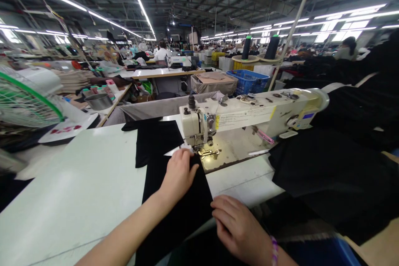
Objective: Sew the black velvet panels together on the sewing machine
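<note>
A piece of black fabric lies on the pale table and runs under the head of a white sewing machine. My left hand rests on top of the cloth just left of the presser foot, fingers bent forward and thumb spread apart. The tips of those fingers are partly hidden near a white pointed piece. At the cloth's right edge, closer to me, my right hand pinches the border between thumb and fingers. A beaded bracelet circles that wrist.
More black cloth is heaped at the right. A green-rimmed fan stands on the left beside a metal bowl. Behind the machine are a blue basket and black thread cones. Other people sit farther back.
</note>
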A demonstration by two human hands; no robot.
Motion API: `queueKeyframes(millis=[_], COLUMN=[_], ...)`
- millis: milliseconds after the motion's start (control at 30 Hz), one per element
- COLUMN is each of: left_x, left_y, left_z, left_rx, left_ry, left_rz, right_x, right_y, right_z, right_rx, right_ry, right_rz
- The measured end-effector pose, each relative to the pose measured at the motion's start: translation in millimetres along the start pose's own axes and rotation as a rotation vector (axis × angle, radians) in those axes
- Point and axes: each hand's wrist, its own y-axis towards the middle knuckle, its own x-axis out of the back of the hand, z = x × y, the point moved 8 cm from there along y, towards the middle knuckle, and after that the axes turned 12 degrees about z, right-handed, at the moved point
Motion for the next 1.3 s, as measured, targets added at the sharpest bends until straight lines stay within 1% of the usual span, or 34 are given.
queueKeyframes(millis=[33, 67, 100, 133, 167, 200, 267, 333, 400, 567, 833, 1033, 1167, 1233, 1300], left_x=[-5.9, -17.3, -27.5, -33.8, -38.8, -41.7, -44.5, -44.2, -39.2, -23.1, -14.3, -8.1, -6.0, -4.1, -2.0], left_y=[-18, -38, -58, -76, -91, -100, -105, -97, -85, -58, -22, 5, 18, 22, 26], left_z=[-14, -31, -44, -53, -57, -57, -50, -40, -34, -31, -8, 7, 16, 20, 25], left_rx=[-0.068, -0.197, -0.311, -0.412, -0.500, -0.561, -0.626, -0.638, -0.633, -0.623, -0.584, -0.540, -0.474, -0.438, -0.390], left_ry=[0.010, 0.023, 0.042, 0.085, 0.138, 0.195, 0.284, 0.313, 0.311, 0.305, 0.256, 0.186, 0.178, 0.188, 0.206], left_rz=[0.065, 0.185, 0.279, 0.311, 0.316, 0.294, 0.246, 0.250, 0.259, 0.226, 0.193, 0.208, 0.228, 0.219, 0.194], right_x=[1, 2, 2, 1, 0, -1, -2, -3, -5, -10, -12, -16, -14, -9, -1], right_y=[1, 2, 4, 6, 8, 11, 17, 25, 34, 57, 90, 112, 113, 106, 92], right_z=[0, 0, -1, -3, -5, -7, -13, -19, -26, -44, -69, -87, -90, -84, -76], right_rx=[0.000, -0.002, -0.005, -0.011, -0.018, -0.026, -0.039, -0.053, -0.065, -0.095, -0.165, -0.198, -0.222, -0.232, -0.244], right_ry=[0.006, 0.014, 0.022, 0.031, 0.038, 0.044, 0.051, 0.050, 0.044, -0.017, -0.214, -0.253, -0.240, -0.228, -0.197], right_rz=[-0.001, 0.003, 0.008, 0.019, 0.027, 0.035, 0.037, 0.035, 0.051, 0.118, 0.176, 0.190, 0.155, 0.120, 0.056])
